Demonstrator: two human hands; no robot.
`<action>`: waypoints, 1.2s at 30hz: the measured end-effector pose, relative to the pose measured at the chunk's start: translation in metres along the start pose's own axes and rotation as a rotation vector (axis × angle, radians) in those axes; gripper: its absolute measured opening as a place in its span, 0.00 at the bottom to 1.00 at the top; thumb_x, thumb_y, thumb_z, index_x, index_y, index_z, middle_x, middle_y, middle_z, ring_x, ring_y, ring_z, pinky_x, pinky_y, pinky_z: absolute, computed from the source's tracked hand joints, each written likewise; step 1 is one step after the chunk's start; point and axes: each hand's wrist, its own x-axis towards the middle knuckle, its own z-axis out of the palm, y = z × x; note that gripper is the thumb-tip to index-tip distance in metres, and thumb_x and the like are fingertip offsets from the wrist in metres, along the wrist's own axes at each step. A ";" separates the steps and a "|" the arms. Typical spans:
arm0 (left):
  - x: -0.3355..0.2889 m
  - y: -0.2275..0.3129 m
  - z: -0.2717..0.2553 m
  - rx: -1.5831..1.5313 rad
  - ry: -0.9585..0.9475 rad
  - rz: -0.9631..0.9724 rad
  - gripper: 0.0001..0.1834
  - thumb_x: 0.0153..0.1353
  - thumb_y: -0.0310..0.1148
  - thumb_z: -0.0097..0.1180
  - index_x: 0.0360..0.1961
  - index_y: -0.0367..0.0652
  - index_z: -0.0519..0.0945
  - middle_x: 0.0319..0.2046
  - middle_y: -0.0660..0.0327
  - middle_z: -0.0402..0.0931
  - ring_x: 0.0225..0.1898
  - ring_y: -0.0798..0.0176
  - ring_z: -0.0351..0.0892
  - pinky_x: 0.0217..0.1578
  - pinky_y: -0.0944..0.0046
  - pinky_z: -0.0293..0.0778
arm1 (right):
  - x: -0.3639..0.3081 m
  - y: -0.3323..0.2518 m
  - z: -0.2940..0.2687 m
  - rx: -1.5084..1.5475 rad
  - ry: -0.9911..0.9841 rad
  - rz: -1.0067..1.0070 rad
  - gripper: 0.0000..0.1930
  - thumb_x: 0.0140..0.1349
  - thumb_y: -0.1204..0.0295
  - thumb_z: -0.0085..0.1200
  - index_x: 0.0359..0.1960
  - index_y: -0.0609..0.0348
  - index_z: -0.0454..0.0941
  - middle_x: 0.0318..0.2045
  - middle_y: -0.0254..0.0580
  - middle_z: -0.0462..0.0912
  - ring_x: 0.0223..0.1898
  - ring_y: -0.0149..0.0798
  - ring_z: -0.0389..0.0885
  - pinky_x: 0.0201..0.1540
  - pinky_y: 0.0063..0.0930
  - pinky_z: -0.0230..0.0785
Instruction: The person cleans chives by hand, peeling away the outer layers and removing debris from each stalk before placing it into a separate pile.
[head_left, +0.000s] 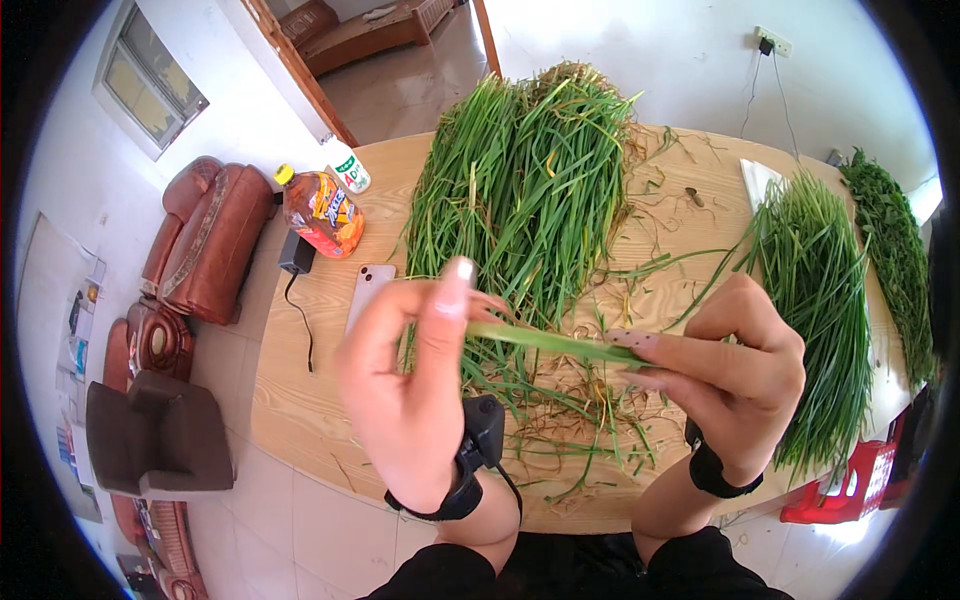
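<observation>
Stretched between my hands is a green chive stalk [555,342], its ends reaching my fingers. My left hand [412,375], slightly blurred, pinches the paler end between thumb and fingers. Thumb and forefinger of my right hand [742,365] are closed on the other end. Just beyond my hands lies a large heap of long green chives [515,190], with dry brown bits at its far end. A neater bundle of chives [815,300] rests to the right of my right hand. Loose leaves and brown trimmings [580,415] are scattered on the wooden table [310,420] below the stalk.
A phone [368,290], a black power adapter [296,252], an orange drink bottle [325,215] and a white bottle [347,165] occupy the table's left side. Darker leafy greens [895,270] lie far right. A red plastic stool [850,490] stands by the right edge.
</observation>
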 end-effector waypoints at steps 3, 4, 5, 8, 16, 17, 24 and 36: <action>0.008 0.006 -0.002 0.031 0.465 0.003 0.10 0.58 0.33 0.49 0.26 0.36 0.73 0.18 0.63 0.70 0.22 0.69 0.70 0.31 0.73 0.66 | 0.000 0.000 -0.006 0.010 0.038 0.038 0.13 0.33 0.75 0.63 0.27 0.61 0.82 0.17 0.31 0.68 0.19 0.27 0.62 0.21 0.20 0.50; 0.009 -0.005 -0.021 0.010 0.534 0.145 0.10 0.58 0.34 0.48 0.28 0.37 0.74 0.22 0.62 0.72 0.23 0.69 0.70 0.29 0.71 0.66 | 0.000 -0.001 -0.009 0.029 0.066 0.057 0.12 0.35 0.78 0.62 0.27 0.63 0.81 0.18 0.32 0.69 0.19 0.27 0.62 0.21 0.19 0.50; 0.007 -0.019 -0.050 -0.012 0.600 0.284 0.11 0.59 0.35 0.46 0.30 0.38 0.75 0.26 0.61 0.74 0.24 0.70 0.71 0.28 0.69 0.67 | 0.000 -0.001 -0.007 0.031 0.067 0.055 0.12 0.35 0.78 0.62 0.27 0.63 0.81 0.18 0.32 0.69 0.19 0.27 0.62 0.21 0.19 0.50; -0.027 -0.002 -0.099 -1.795 -0.087 0.631 0.08 0.57 0.33 0.46 0.33 0.41 0.74 0.28 0.62 0.71 0.29 0.69 0.71 0.30 0.70 0.67 | 0.001 0.000 -0.005 0.058 0.163 0.168 0.11 0.39 0.83 0.58 0.30 0.68 0.79 0.19 0.35 0.70 0.20 0.25 0.64 0.20 0.17 0.53; -0.015 0.019 -0.070 -1.842 -0.645 0.731 0.15 0.55 0.35 0.48 0.41 0.39 0.72 0.35 0.59 0.72 0.36 0.63 0.71 0.36 0.66 0.66 | 0.003 -0.001 -0.007 0.059 0.175 0.260 0.11 0.40 0.80 0.62 0.30 0.62 0.81 0.20 0.38 0.76 0.19 0.28 0.70 0.21 0.18 0.59; -0.014 0.018 -0.066 -1.776 -0.572 0.668 0.16 0.55 0.35 0.49 0.43 0.39 0.71 0.36 0.58 0.72 0.36 0.62 0.71 0.36 0.65 0.66 | 0.002 -0.002 -0.005 0.104 0.162 0.269 0.11 0.40 0.80 0.62 0.30 0.63 0.81 0.21 0.39 0.77 0.19 0.28 0.70 0.21 0.19 0.60; 0.001 0.009 0.007 -0.378 -0.028 0.203 0.22 0.49 0.31 0.56 0.46 0.37 0.69 0.45 0.51 0.69 0.46 0.56 0.70 0.42 0.62 0.66 | 0.001 -0.003 -0.006 0.163 0.018 0.259 0.10 0.42 0.77 0.62 0.29 0.63 0.81 0.19 0.39 0.76 0.18 0.30 0.70 0.20 0.21 0.59; -0.004 0.012 0.015 -0.309 -0.145 0.035 0.11 0.59 0.33 0.49 0.29 0.33 0.70 0.22 0.53 0.72 0.25 0.61 0.73 0.31 0.58 0.74 | 0.008 -0.008 0.013 0.177 -0.119 0.229 0.11 0.42 0.70 0.62 0.26 0.65 0.78 0.13 0.38 0.70 0.14 0.32 0.65 0.18 0.23 0.52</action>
